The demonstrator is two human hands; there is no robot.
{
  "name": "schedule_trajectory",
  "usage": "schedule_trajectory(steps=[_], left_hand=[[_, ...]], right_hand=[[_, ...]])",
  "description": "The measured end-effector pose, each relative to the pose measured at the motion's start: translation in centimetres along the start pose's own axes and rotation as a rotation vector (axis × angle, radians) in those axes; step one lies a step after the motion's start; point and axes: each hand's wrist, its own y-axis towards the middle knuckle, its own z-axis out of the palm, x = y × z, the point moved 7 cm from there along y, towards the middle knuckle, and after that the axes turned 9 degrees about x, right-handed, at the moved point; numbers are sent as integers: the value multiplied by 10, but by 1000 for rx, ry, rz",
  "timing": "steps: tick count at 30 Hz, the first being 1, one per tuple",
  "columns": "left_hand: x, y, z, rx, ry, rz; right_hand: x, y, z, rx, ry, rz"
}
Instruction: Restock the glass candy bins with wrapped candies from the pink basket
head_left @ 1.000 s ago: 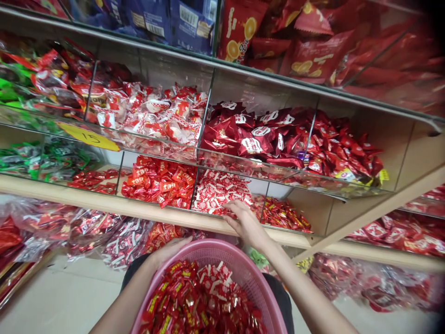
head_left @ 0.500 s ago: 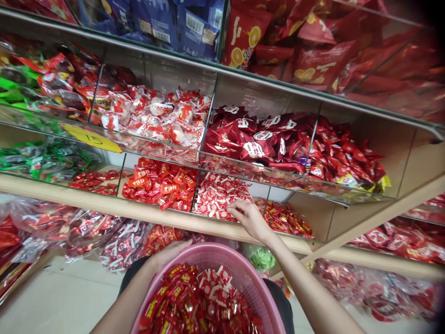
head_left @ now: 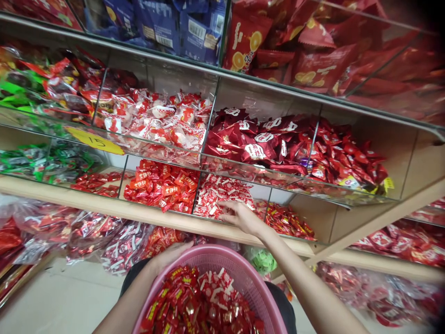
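Observation:
A pink plastic basket (head_left: 264, 291) sits at my lap. My left hand (head_left: 172, 255) is closed around its far left rim. Inside lie red candies with yellow lettering (head_left: 174, 297) and a heap of red-and-white wrapped candies (head_left: 217, 285). My right hand (head_left: 243, 217) reaches over the front of a low shelf bin, fingers stretched and slightly apart, palm down. Its fingertips are at the edge of a pile of red-and-white candies (head_left: 222, 190); whether they touch it I cannot tell. Nothing shows between those fingers.
Glass dividers split the shelves into bins. Orange-red candies (head_left: 163, 183) lie left of my right hand, red-and-yellow candies (head_left: 288, 220) to its right. Above are maroon packets (head_left: 257, 139) and a yellow price tag (head_left: 94, 140). The wooden shelf edge (head_left: 104, 208) runs before me; bagged candies (head_left: 125, 246) sit below.
My right hand has shifted a little left along the front of the red-and-white candy pile, its fingers lower and more stretched. My left hand stays on the basket.

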Motion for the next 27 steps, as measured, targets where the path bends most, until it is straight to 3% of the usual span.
schedule_trajectory(steps=[7, 14, 27], left_hand=[[-1, -2, 2, -12, -9, -1], [-8, -6, 9, -20, -66, 0], [-4, -5, 7, -23, -32, -43]], right_hand=[[4, 8, 4, -31, -174, -49], [7, 1, 0, -103, -130, -97], [1, -29, -16, -290, 10, 20]])
